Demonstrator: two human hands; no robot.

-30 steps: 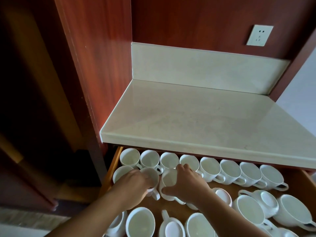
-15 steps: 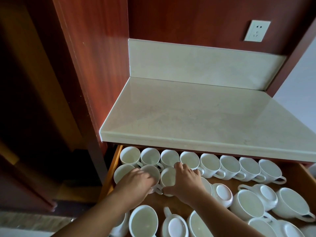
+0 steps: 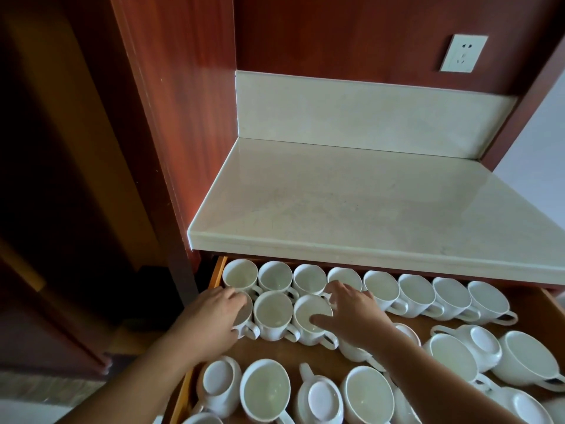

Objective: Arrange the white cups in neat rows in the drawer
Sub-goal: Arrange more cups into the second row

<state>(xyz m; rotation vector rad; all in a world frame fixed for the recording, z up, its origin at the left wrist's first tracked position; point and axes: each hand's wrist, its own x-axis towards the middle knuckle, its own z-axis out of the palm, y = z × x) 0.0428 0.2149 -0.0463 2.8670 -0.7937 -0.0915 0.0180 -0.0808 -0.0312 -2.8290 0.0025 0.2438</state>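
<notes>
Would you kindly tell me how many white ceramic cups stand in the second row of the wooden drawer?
3. The left white ceramic cup is gripped by the left hand, the middle cup is unheld, the right cup is touched by the right hand. None seems hidden.

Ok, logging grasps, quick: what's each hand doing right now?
Left hand: fingers curled over the leftmost second-row cup, holding it.
Right hand: open, straight fingers touching the third second-row cup.
</notes>
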